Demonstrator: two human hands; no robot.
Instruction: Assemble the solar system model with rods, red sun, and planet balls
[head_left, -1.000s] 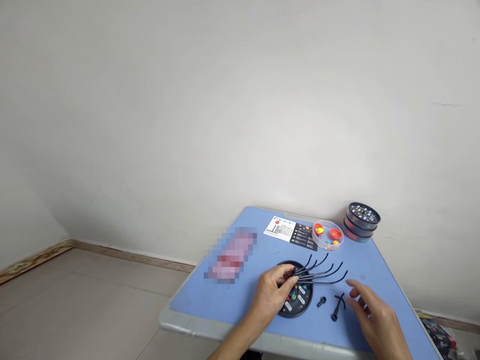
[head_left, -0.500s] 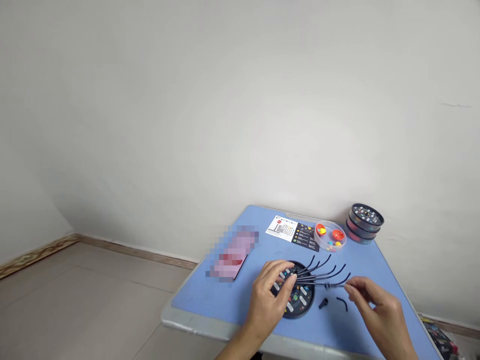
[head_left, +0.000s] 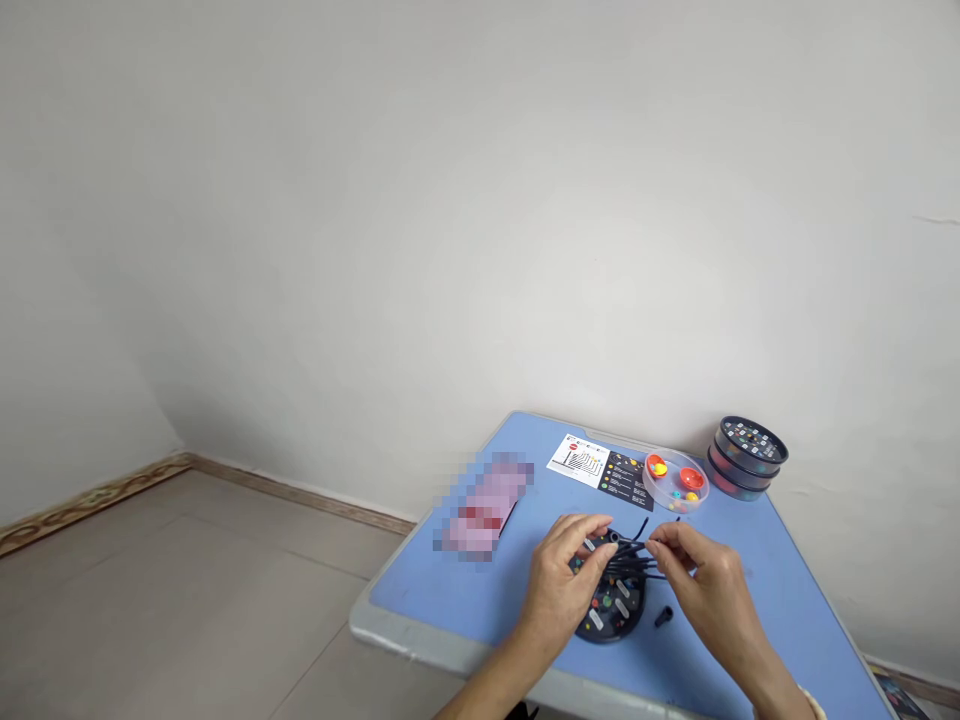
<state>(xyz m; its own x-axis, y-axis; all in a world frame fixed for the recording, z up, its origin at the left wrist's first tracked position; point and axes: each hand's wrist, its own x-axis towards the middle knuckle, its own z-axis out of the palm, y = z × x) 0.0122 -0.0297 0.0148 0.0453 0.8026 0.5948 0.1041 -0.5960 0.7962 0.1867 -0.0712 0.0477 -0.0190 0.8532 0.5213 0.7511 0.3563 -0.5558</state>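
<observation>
Right hand (head_left: 701, 570) slid in close, pinching a black rod (head_left: 637, 544); left hand (head_left: 564, 575) gripped the rod bunch (head_left: 631, 567), lengthwise sideways, tips toward the right I think.

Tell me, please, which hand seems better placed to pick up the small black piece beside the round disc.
Probably the right hand: it is nearer the black piece, while the left hand is across the disc. Both seem busy with black rods.
</observation>
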